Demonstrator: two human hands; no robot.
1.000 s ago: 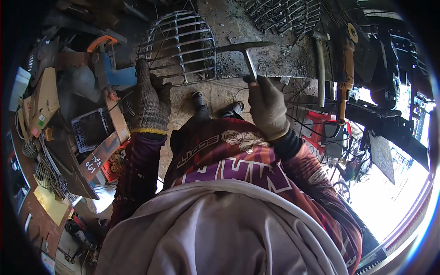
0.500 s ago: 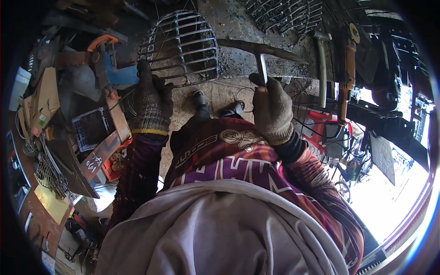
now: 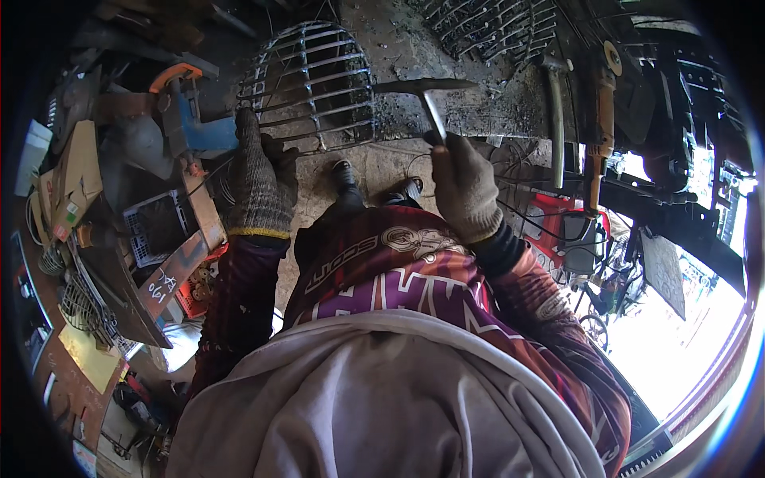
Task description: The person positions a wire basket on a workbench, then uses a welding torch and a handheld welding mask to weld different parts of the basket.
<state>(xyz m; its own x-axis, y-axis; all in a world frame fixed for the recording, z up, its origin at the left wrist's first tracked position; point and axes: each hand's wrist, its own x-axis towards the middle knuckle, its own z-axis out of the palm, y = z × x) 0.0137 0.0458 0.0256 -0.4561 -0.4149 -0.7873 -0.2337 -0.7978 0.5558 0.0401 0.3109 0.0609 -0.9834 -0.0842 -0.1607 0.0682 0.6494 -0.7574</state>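
A rounded metal grate [image 3: 312,89] of welded bars lies at the near edge of the dark workbench, its near end sticking out over the edge. My left hand [image 3: 261,187], in a dark knitted glove, grips the grate's near left corner, with the fingers curled. My right hand [image 3: 466,190], gloved too, is closed round the handle of a chipping hammer [image 3: 433,115]. The hammer's long pointed head stretches sideways above the bench, with one tip at the grate's right side; whether it touches the bars I cannot tell.
Another barred metal piece [image 3: 498,28] lies at the back of the bench. To the right are a second hammer [image 3: 556,119] and an orange angle grinder [image 3: 603,119]. A blue clamp-like tool [image 3: 199,127] stands left of my left hand. A red crate [image 3: 550,215] sits below right.
My right hand has brought the hammer left and slightly turned it, so its head is nearer the grate. The left hand and the grate have barely shifted.
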